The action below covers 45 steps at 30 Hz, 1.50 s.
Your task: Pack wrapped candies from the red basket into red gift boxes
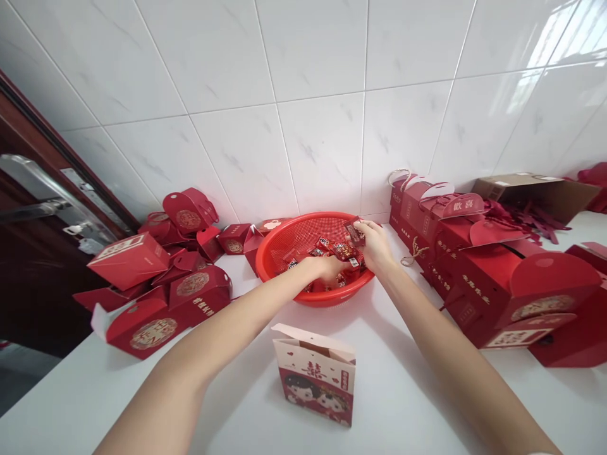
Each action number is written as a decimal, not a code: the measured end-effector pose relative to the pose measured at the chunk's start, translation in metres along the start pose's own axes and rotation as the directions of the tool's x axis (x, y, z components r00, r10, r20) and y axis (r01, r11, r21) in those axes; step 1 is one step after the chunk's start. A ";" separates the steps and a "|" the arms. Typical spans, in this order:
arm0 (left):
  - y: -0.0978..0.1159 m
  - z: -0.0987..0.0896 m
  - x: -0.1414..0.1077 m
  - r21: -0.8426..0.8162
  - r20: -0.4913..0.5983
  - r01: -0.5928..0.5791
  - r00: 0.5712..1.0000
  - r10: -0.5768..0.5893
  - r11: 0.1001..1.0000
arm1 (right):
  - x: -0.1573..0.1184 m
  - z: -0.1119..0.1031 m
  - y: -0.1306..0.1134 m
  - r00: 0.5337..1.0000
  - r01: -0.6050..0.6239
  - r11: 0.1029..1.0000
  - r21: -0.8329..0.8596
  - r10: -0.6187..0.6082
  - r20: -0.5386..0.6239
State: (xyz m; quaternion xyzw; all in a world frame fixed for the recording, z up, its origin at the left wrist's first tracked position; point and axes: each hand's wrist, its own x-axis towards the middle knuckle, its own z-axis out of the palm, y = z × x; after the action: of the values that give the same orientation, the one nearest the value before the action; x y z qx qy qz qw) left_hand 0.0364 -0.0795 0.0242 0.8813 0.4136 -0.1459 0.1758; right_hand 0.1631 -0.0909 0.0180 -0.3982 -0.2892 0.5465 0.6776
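Note:
A red plastic basket (327, 298) with mesh sides stands against the wall and holds several red wrapped candies (345, 251). My left hand (327, 268) reaches down among the candies; its fingers are mostly hidden, so its grip does not show. At the basket's right rim my right hand (374, 240) is closed on a dark red candy packet (355, 232). In front of the basket, nearer to me, a small red and cream paper gift box (315, 379) stands upright, its top open, with two cartoon figures printed on the front.
Many red gift boxes (190, 297) are heaped on the left, beside a door handle (42, 189). More red boxes with handles (474, 265) line the right side. Behind them a cardboard box (521, 186) lies with dark red ribbons (526, 218) at its opening. A white table (237, 392) carries everything.

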 end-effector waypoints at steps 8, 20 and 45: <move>-0.013 -0.008 0.024 0.071 -0.143 0.054 0.989 -0.044 0.996 | 0.003 -0.001 0.002 0.999 0.026 1.000 0.002 -0.026 -0.018; -0.042 -0.016 0.011 -0.337 -0.255 0.082 0.951 -0.175 0.938 | -0.001 0.000 0.002 0.999 0.051 0.998 -0.036 -0.052 -0.018; -0.039 -0.018 0.010 -0.717 -0.626 -0.504 0.770 -0.126 0.482 | 0.000 -0.004 0.007 0.993 0.031 0.998 -0.058 -0.025 0.112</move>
State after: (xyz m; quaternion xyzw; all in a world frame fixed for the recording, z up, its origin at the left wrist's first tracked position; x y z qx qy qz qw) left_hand 0.0146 -0.0419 0.0288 0.7132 0.3547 0.3890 0.4628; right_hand 0.1631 -0.0913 0.0103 -0.3833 -0.3481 0.5493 0.6559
